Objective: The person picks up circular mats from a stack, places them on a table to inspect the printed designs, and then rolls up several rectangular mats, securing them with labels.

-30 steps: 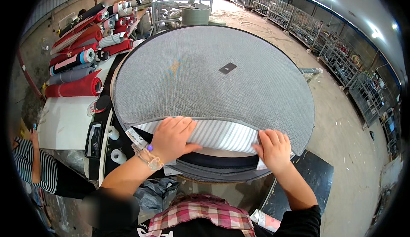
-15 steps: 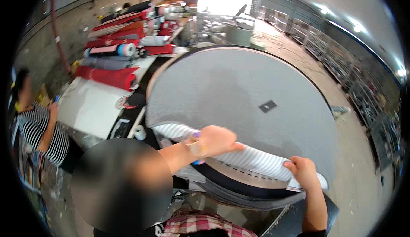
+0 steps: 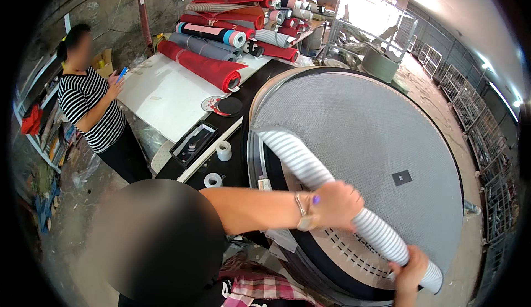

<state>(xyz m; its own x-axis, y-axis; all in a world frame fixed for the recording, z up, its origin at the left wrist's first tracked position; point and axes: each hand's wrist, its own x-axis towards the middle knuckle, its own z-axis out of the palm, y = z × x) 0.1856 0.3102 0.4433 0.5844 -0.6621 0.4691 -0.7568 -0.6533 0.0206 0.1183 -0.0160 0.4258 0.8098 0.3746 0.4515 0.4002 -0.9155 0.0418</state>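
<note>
A large round table (image 3: pixel 359 119) is covered with grey mesh fabric. Along its near left edge the fabric is turned up into a white-and-grey striped roll (image 3: pixel 301 160). My left hand (image 3: pixel 334 205), with a bracelet at the wrist, is closed over the middle of that roll. At the roll's lower end my right hand (image 3: pixel 410 267) grips it. A small dark square patch (image 3: pixel 401 177) lies on the mesh beyond my hands. The black perforated rim of the table (image 3: pixel 348 252) shows below the roll.
Several red, grey and striped fabric rolls (image 3: pixel 232 42) are stacked at the back on a white board (image 3: pixel 160 94). Two tape rolls (image 3: pixel 223 150) and a black tray (image 3: pixel 192 142) lie left of the table. A person in a striped shirt (image 3: pixel 91 108) stands at the left. Wire racks (image 3: pixel 481 130) line the right.
The view has swung left. The flat striped flap under my palms is now rolled into a tube, and both hands have closed around it, further right along the rim.
</note>
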